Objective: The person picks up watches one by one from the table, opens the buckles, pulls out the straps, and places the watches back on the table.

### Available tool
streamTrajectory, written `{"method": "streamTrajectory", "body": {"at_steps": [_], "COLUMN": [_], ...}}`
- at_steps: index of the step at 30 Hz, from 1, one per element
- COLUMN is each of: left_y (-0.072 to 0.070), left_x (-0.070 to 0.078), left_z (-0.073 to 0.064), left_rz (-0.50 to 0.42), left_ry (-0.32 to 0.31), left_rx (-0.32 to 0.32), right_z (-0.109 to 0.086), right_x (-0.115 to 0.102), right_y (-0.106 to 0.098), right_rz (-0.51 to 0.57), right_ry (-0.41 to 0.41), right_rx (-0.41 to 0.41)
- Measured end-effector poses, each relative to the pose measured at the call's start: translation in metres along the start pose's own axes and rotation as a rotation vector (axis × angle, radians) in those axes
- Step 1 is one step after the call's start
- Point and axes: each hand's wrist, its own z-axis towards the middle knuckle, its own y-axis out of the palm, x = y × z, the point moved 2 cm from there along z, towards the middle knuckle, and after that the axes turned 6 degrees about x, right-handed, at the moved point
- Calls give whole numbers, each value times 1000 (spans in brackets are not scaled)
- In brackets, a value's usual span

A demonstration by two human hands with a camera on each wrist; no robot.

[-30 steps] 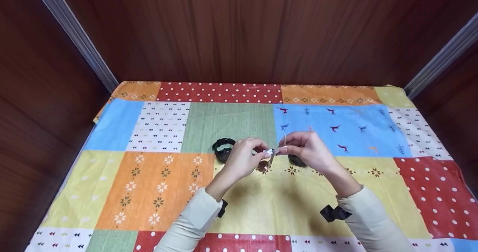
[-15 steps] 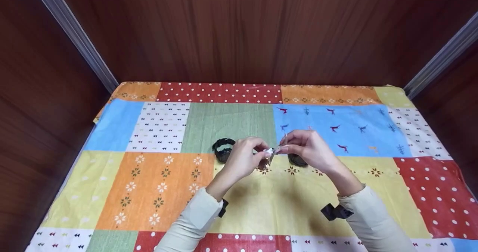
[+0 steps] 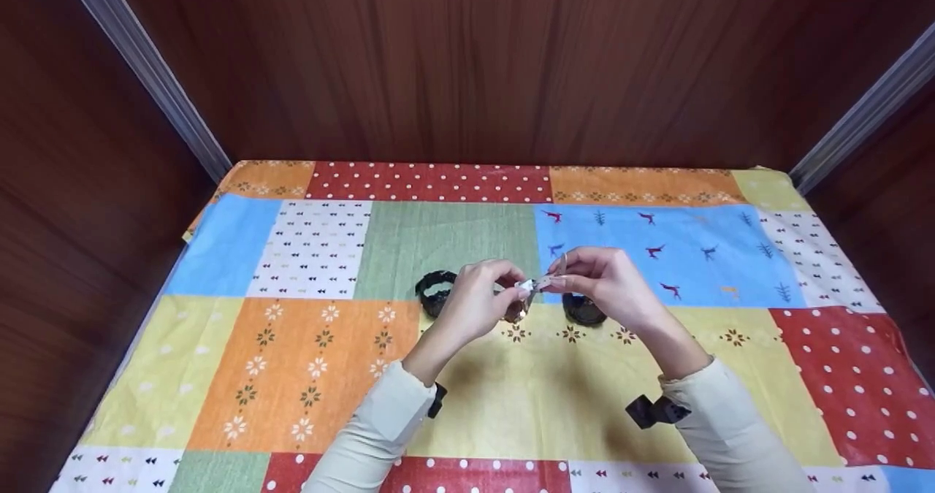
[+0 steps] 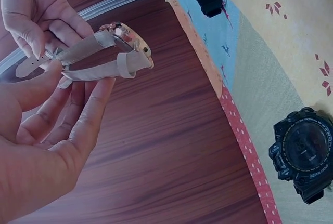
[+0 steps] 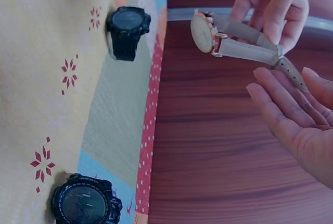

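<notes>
A wristwatch [image 5: 203, 33] with a rose-gold case and a light grey strap hangs in the air between both hands, over the tabletop. My left hand [image 3: 476, 302] pinches its strap near the buckle, thumb against the fingers. The holed end of the strap [image 5: 291, 73] passes through the buckle and lies between the thumb and fingers of my right hand [image 3: 612, 283]. In the left wrist view the strap [image 4: 91, 72] forms a loop, with the case at its far end. From the head camera the case is partly covered by my left hand.
A black digital watch [image 3: 436, 296] lies on the patchwork tablecloth [image 3: 292, 369] beyond my left hand. Another black watch [image 3: 584, 310] lies under my right hand. Dark wood-grain panels [image 3: 467, 62] enclose the table at the back and sides.
My right hand has risen slightly, drawing the strap end up and away from the buckle. My left hand has shifted up a little, keeping its pinch on the wristwatch strap.
</notes>
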Motion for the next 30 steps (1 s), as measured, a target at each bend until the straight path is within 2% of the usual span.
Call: {"method": "streamTrajectory", "body": {"at_steps": [8,15,23,30], "left_y": [0,-1,-1,0], "left_x": [-1,1,1,1], "left_z": [2,2,1,0], "left_rz": [-9,-19,76,92], "left_ry": [19,4,57,77], "left_rx": [28,18,24,24], "right_z": [3,4,4,3], "right_x": [-1,-2,-1,-1], "right_y": [-1,1,3,1], "right_rz": [-67,-58,-41,-23], "right_ry": [-33,-53,-57,-46], "right_rx": [11,-6,-17,-28]}}
